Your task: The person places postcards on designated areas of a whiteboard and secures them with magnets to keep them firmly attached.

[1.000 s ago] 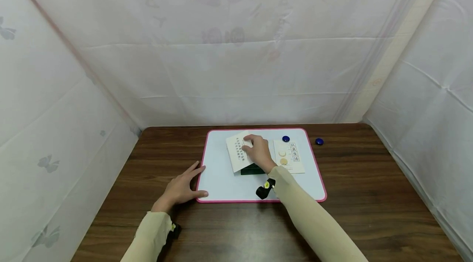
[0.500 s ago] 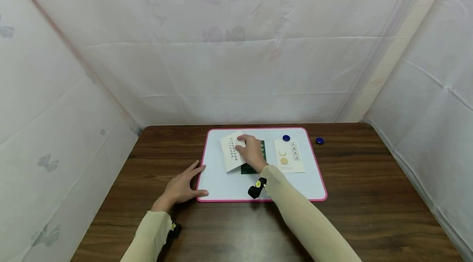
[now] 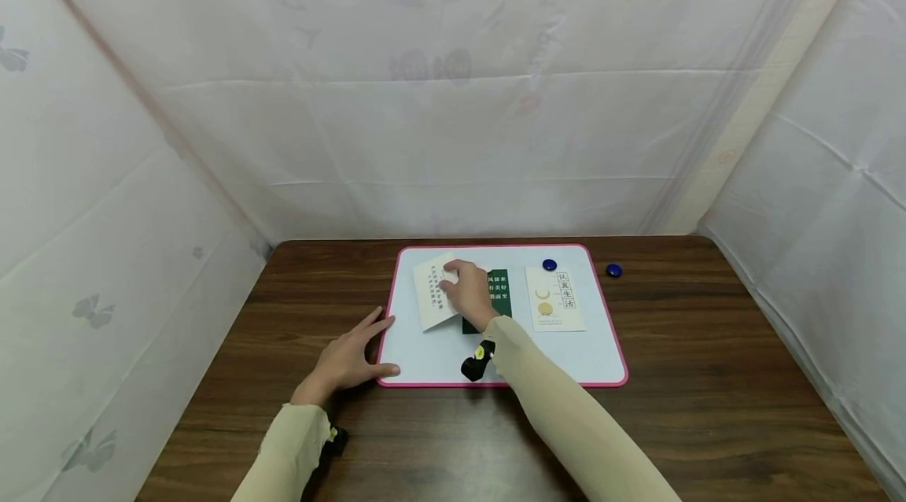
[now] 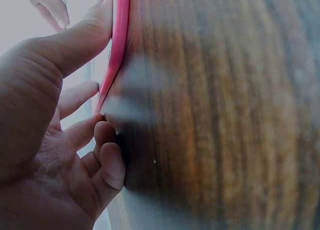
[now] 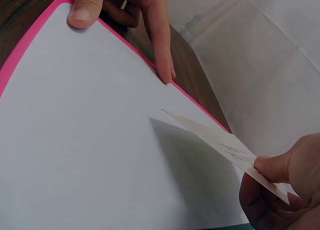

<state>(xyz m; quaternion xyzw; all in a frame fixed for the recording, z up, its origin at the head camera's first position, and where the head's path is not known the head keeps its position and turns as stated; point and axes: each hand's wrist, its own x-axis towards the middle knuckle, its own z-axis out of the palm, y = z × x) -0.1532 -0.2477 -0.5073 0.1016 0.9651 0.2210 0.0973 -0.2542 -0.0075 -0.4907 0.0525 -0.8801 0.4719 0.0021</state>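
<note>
My right hand (image 3: pixel 469 296) pinches a cream card printed with dark characters (image 3: pixel 428 296) by its right side, thumb above and fingers beneath in the right wrist view. The card (image 5: pixel 215 136) is tilted above the whiteboard (image 3: pixel 425 360) and casts a shadow there. Partly hidden behind this hand lies a green card with white characters (image 3: pixel 499 289). At the whiteboard's front left corner rests my left hand (image 3: pixel 344 360), fingers spread. Its thumb lies on the pink rim, and a finger touches the left edge.
A white card with gold moon shapes (image 3: pixel 555 309) lies on the board's right half, a blue round magnet (image 3: pixel 549 264) at its top edge. Another blue magnet (image 3: pixel 613 271) sits on the wooden table (image 3: pixel 708 360) to the right. White sheeting (image 3: pixel 453 140) encloses the back and sides.
My right hand has carried the cream card leftward, uncovering more of the green card. The left hand has stayed put.
</note>
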